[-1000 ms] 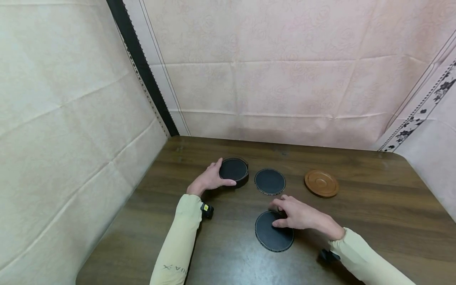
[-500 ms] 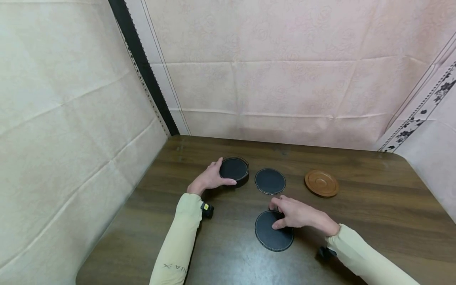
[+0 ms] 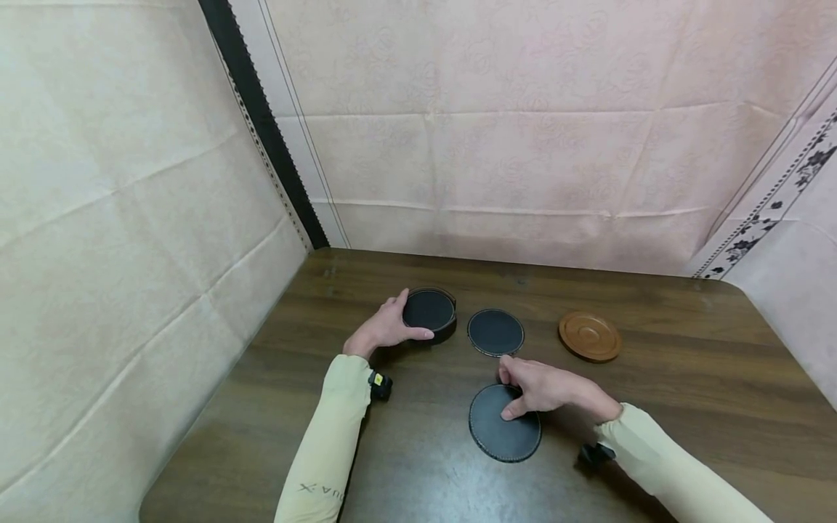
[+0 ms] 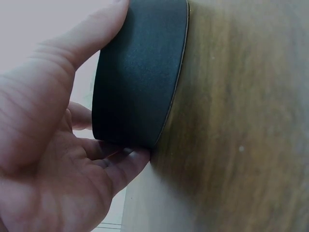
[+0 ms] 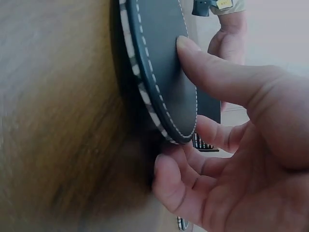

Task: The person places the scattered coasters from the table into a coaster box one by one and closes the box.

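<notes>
My left hand (image 3: 388, 325) grips the near left side of a round black coaster holder (image 3: 429, 311), thumb along its front and fingers behind. A black coaster with a stitched edge shows at the top of the holder. Nearer to me, my right hand (image 3: 539, 385) pinches another round black stitched coaster (image 3: 500, 432), with the thumb on its upper face. In the right wrist view, the thumb presses that coaster (image 5: 166, 72) while the fingers curl at its edge, which stands tilted off the wood. A third black coaster (image 3: 495, 333) lies flat between the holder and a brown wooden disc.
The brown round wooden disc (image 3: 591, 336) with ring grooves lies at the back right of the wooden table (image 3: 686, 378). Pale patterned cloth (image 3: 523, 145) hangs behind the table's far edge and along both sides. Each wrist wears a small black camera.
My right hand has shifted slightly and its fingers have drawn in round the near coaster's far edge, and the coaster has tipped a little. The left hand and holder have stayed still.
</notes>
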`<action>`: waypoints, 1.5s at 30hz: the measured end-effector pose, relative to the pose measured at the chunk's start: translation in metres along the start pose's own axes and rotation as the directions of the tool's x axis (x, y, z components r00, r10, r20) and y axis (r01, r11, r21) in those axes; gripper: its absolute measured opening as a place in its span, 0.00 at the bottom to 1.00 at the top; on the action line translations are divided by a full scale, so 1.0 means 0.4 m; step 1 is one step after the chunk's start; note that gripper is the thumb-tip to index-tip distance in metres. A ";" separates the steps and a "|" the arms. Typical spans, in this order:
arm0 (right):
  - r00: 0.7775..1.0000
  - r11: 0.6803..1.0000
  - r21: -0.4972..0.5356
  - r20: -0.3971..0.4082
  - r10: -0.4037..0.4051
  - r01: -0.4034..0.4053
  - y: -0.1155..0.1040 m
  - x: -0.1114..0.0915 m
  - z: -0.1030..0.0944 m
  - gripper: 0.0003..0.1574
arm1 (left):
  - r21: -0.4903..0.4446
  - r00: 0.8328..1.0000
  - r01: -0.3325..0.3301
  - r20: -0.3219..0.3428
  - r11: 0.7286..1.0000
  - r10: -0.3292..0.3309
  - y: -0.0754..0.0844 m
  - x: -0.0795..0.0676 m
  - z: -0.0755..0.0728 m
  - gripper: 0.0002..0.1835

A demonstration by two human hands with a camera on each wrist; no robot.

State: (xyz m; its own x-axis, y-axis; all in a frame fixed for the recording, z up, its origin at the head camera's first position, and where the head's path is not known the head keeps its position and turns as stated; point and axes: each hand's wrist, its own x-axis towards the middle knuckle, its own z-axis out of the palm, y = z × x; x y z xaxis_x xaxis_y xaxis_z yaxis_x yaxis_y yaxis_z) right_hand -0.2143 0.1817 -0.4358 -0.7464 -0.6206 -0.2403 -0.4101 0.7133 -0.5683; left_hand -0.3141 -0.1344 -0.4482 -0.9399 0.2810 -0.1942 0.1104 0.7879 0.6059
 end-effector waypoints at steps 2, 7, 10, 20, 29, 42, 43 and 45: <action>1.000 1.000 0.021 -0.006 -0.017 0.017 0.002 -0.001 -0.003 0.28 | 0.003 1.000 -0.002 -0.002 1.000 0.002 0.000 0.000 -0.001 0.68; 0.997 0.995 0.070 -0.038 -0.066 0.068 -0.002 -0.004 -0.012 0.21 | 0.006 1.000 -0.010 -0.007 1.000 0.011 0.002 0.000 -0.004 0.68; 0.996 0.992 0.096 -0.052 -0.079 0.083 -0.009 -0.009 -0.019 0.17 | 0.006 1.000 -0.012 -0.006 1.000 0.012 0.003 0.000 -0.006 0.68; 0.992 0.984 0.137 -0.067 -0.103 0.111 -0.017 -0.025 -0.036 0.06 | 0.006 1.000 -0.013 -0.001 1.000 0.013 0.000 0.003 -0.004 0.69; 0.970 0.980 0.078 -0.173 -0.169 0.185 -0.030 -0.023 -0.066 0.06 | 0.009 1.000 -0.011 -0.006 1.000 0.011 -0.001 0.001 -0.002 0.69; 0.952 0.961 0.228 -0.294 -0.087 0.158 -0.044 -0.004 -0.106 0.09 | 0.008 1.000 0.000 0.004 1.000 0.000 -0.001 0.001 -0.002 0.68; 0.949 0.959 0.237 -0.304 -0.079 0.156 -0.044 -0.001 -0.107 0.09 | 0.008 1.000 0.001 0.004 1.000 -0.001 -0.001 0.001 -0.002 0.68; 0.945 0.954 0.259 -0.322 -0.061 0.150 -0.044 0.005 -0.108 0.10 | 0.011 1.000 -0.001 0.003 1.000 0.001 -0.002 0.001 -0.003 0.68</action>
State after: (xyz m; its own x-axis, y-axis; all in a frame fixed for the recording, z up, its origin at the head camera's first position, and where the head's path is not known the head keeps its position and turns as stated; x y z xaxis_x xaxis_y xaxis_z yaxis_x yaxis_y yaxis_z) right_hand -0.2312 0.1818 -0.3921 -0.8489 -0.5249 0.0613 -0.3674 0.5029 -0.7823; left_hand -0.3149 -0.1355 -0.4478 -0.9387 0.2832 -0.1964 0.1143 0.7935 0.5977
